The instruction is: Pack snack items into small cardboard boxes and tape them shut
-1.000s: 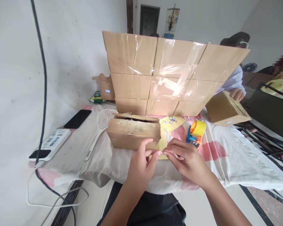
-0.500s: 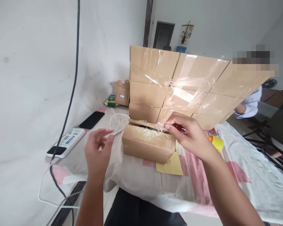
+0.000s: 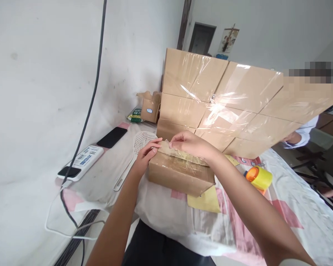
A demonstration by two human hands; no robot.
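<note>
Pressing now: left hand [image 3: 145,155] off air onto box [image 3: 180,173] corner, fingers flat; right hand [image 3: 190,143] fingers pinching tape [image 3: 180,151].

Bright, even daylight; glare on the taped stacked boxes [image 3: 238,99]; wide-angle bending at edges, slight softness.

My small brown cardboard box [image 3: 180,173] lies flat on the cloth-covered worktop, with clear shiny tape [image 3: 183,157] stretched across its top.
</note>
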